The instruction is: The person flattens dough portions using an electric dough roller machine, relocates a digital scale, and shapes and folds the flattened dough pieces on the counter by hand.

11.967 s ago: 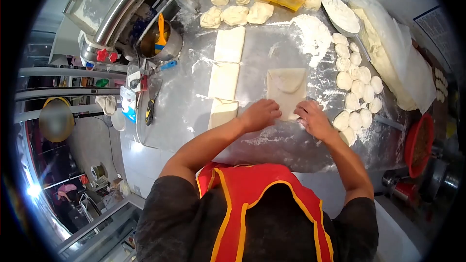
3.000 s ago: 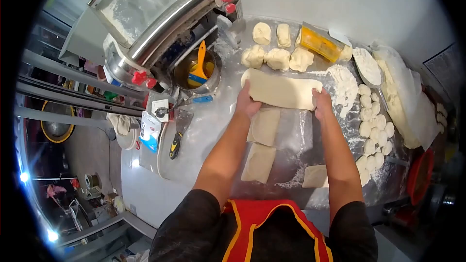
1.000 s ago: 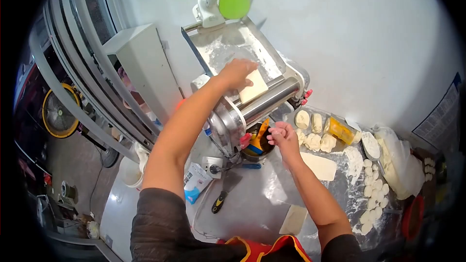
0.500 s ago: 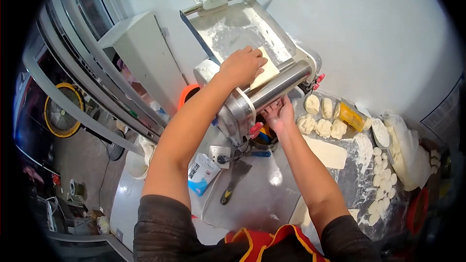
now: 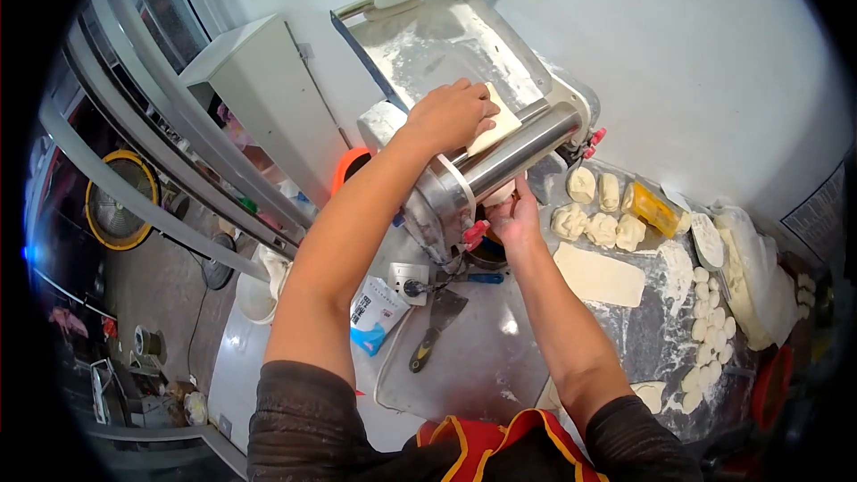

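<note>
My left hand (image 5: pixel 453 116) rests at the feed side of a steel dough sheeter (image 5: pixel 527 150), its fingers bent over a pale dough sheet (image 5: pixel 501 122) that leans into the rollers. Below the front roller, my right hand (image 5: pixel 518 219) is turned palm up, thumb raised and fingers curled at the pale dough emerging there. The roller partly hides that dough and the fingertips. Behind my left hand, the sheeter's metal tray (image 5: pixel 446 45) is dusted with flour.
At right, the floured worktop holds a flat dough sheet (image 5: pixel 600 275), several dough lumps (image 5: pixel 602 230), small dough pieces (image 5: pixel 711 330) and a yellow-labelled container (image 5: pixel 650 209). A scraper (image 5: pixel 437 328), a power socket (image 5: pixel 409 280) and a white-blue packet (image 5: pixel 375 314) lie before the sheeter.
Dough now shows beneath the front roller, and my right hand's fingers have curled in around it. My left hand stays on the upper sheet. The view has shifted slightly.
</note>
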The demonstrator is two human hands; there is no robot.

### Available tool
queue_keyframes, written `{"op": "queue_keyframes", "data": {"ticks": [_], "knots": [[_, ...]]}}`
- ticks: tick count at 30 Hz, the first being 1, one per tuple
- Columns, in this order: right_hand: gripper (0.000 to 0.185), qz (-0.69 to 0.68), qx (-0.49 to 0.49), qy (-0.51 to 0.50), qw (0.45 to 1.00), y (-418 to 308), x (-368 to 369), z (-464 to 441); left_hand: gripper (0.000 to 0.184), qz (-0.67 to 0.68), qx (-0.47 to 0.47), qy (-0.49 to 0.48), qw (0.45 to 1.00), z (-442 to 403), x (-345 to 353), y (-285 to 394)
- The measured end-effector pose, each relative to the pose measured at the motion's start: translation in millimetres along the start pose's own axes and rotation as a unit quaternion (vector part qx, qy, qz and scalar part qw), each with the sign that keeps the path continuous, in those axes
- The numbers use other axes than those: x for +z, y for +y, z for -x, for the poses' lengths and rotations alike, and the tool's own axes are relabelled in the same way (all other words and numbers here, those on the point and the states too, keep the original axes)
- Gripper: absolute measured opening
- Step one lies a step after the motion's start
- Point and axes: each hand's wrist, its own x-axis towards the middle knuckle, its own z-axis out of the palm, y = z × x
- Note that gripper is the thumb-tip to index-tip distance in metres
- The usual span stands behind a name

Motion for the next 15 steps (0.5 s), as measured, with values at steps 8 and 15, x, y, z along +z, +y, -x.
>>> {"op": "queue_keyframes", "data": {"ticks": [8,15], "knots": [[0.047,-0.035,0.008,-0.074,0.997,-1.3,-6.6,1.1,0.030,-0.005,0.004,-0.019,1.000,-0.4,-0.5,-0.2],[0.048,-0.032,0.002,-0.073,0.997,-5.8,-30.8,-2.6,0.030,-0.005,0.009,-0.037,0.999,-1.1,-2.0,2.8]]}}
